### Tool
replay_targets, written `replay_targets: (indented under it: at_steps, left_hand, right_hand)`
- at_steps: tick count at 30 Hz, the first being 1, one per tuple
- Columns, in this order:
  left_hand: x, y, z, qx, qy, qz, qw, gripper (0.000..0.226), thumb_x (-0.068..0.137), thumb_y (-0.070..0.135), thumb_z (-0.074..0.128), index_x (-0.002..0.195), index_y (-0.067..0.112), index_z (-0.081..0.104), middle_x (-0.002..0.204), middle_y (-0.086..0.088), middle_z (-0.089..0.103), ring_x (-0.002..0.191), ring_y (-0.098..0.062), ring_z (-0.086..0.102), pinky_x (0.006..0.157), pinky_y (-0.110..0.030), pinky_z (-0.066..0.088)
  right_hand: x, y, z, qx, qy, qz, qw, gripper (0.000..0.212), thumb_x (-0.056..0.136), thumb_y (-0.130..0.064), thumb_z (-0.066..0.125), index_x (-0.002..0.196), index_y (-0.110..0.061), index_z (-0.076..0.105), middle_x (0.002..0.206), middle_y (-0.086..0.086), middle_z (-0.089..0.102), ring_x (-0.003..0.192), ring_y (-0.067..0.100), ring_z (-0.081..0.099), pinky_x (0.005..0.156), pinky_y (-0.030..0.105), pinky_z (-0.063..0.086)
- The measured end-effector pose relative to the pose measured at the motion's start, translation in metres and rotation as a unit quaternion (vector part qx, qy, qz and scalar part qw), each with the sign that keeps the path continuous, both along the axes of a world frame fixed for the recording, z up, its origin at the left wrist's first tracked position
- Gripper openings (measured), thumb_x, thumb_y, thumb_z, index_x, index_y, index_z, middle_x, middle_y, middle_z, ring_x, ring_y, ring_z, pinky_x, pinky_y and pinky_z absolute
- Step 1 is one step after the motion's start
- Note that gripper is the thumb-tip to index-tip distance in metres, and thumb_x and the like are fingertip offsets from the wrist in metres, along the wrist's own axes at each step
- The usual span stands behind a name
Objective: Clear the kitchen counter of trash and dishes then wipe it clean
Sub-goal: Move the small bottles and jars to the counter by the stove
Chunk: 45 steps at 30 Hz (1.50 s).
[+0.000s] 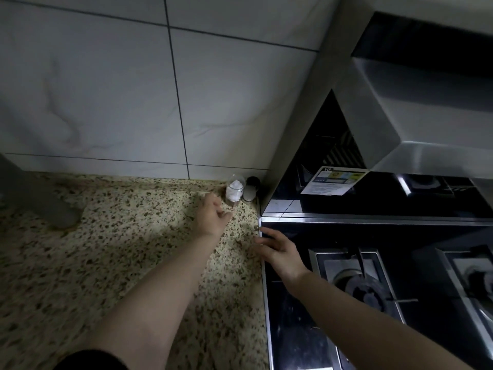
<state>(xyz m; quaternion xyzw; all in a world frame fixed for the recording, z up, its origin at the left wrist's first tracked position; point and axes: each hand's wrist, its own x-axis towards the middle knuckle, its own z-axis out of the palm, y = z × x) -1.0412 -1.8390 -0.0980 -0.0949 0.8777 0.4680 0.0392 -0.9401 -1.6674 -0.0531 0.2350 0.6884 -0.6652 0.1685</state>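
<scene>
Left hand [213, 214] is reaching toward the back corner of the table [112, 252], and its fingers are loosely bent with nothing between them; it is holding nothing. Just beyond its fingertips, a clear glass [235, 188] with something white crumpled inside, perhaps tissue, is standing upright. I cannot tell if the fingers are touching the glass already; they look just short of it. A small dark-topped jar [251, 188] is standing right beside the glass, on the side nearer the stove [293, 303], close enough that the two may be touching.

Right hand [280, 252] is resting with spread, relaxed fingers on the metal edge of the stove, nearer to the person than the glass, and is gripping nothing.

The step in hand, I think, is taking the glass away as trash or as a dish. To do it well, the left hand should be closing around the side of the glass that faces away from the jar, low on the body, then lifting straight up. Sliding it sideways could be knocking the jar over. The glass looks light, so a gentle grip is enough.
</scene>
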Motion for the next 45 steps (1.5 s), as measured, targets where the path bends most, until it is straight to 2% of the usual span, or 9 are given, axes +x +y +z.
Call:
replay_targets:
  at_steps: [6,10,17,23,27,32,36,40,45]
  left_hand:
    - [0.026,0.009,0.031,0.037,-0.028,-0.088,0.995,0.008,0.087,0.016,0.071,0.086,0.013,0.064,0.08,0.002,0.064,0.072,-0.012,0.06,0.056,-0.017,0.041]
    - [0.038,0.031,0.059,0.051,-0.018,-0.158,0.986,0.006,0.085,0.018,0.072,0.083,0.015,0.068,0.082,-0.005,0.069,0.075,-0.019,0.065,0.065,-0.027,0.048]
    - [0.063,0.082,0.094,0.073,0.001,-0.226,0.971,0.007,0.086,0.016,0.072,0.082,0.013,0.068,0.073,-0.005,0.067,0.056,-0.005,0.062,0.064,-0.026,0.051]
    - [0.096,0.152,0.119,0.062,0.009,-0.292,0.954,0.018,0.085,0.013,0.073,0.072,0.022,0.065,0.062,0.004,0.062,0.057,-0.013,0.063,0.051,-0.017,0.043]
    - [0.127,0.217,0.136,0.03,0.016,-0.341,0.939,0.022,0.079,0.009,0.077,0.069,0.026,0.067,0.067,0.004,0.067,0.063,-0.011,0.064,0.058,-0.019,0.048]
    - [0.186,0.32,0.157,0.033,0.015,-0.421,0.906,0.025,0.076,0.002,0.076,0.068,0.023,0.066,0.062,0.008,0.063,0.049,0.008,0.055,0.056,-0.011,0.043]
    - [0.245,0.405,0.167,0.044,0.011,-0.45,0.892,0.014,0.079,0.011,0.078,0.075,0.022,0.07,0.066,0.005,0.066,0.058,0.0,0.057,0.056,-0.013,0.043]
    - [0.332,0.507,0.169,0.164,-0.065,-0.391,0.903,0.009,0.085,0.01,0.072,0.081,0.016,0.069,0.07,-0.001,0.066,0.062,-0.009,0.06,0.055,-0.019,0.043]
    - [0.406,0.603,0.17,0.175,-0.103,-0.361,0.91,0.012,0.089,0.009,0.068,0.078,0.014,0.067,0.063,-0.005,0.06,0.05,-0.011,0.051,0.043,-0.016,0.038]
  right_hand:
    - [0.006,0.015,0.025,0.069,0.042,-0.033,0.996,0.02,0.084,-0.004,0.072,0.094,-0.021,0.069,0.097,0.003,0.068,0.099,0.02,0.067,0.095,0.037,0.055]
    - [0.015,0.034,0.044,0.118,0.073,-0.058,0.989,0.017,0.082,-0.002,0.071,0.082,-0.019,0.068,0.085,0.001,0.067,0.083,0.017,0.065,0.088,0.04,0.058]
    - [0.035,0.08,0.081,0.147,0.13,-0.092,0.976,0.02,0.087,0.002,0.064,0.08,-0.017,0.063,0.078,0.001,0.062,0.075,0.019,0.061,0.073,0.035,0.057]
    - [0.088,0.148,0.097,0.168,0.144,-0.152,0.963,0.023,0.082,0.0,0.063,0.075,-0.021,0.066,0.068,-0.006,0.065,0.064,0.012,0.061,0.068,0.031,0.051]
    - [0.141,0.206,0.111,0.195,0.152,-0.205,0.947,0.024,0.081,-0.001,0.065,0.072,-0.023,0.066,0.067,-0.007,0.064,0.065,0.009,0.059,0.07,0.028,0.052]
    - [0.221,0.29,0.125,0.208,0.157,-0.252,0.932,0.023,0.081,-0.002,0.065,0.075,-0.024,0.068,0.072,-0.005,0.066,0.069,0.01,0.061,0.077,0.033,0.056]
    - [0.282,0.351,0.129,0.167,0.144,-0.35,0.91,0.019,0.082,-0.002,0.066,0.078,-0.021,0.068,0.074,-0.001,0.065,0.069,0.014,0.061,0.072,0.031,0.055]
    - [0.359,0.427,0.127,0.139,0.144,-0.428,0.882,0.017,0.077,-0.007,0.071,0.073,-0.023,0.07,0.073,-0.002,0.069,0.072,0.014,0.066,0.08,0.036,0.058]
    - [0.449,0.516,0.14,0.129,0.144,-0.468,0.862,0.017,0.081,-0.004,0.07,0.076,-0.02,0.069,0.075,0.005,0.069,0.07,0.017,0.065,0.072,0.032,0.056]
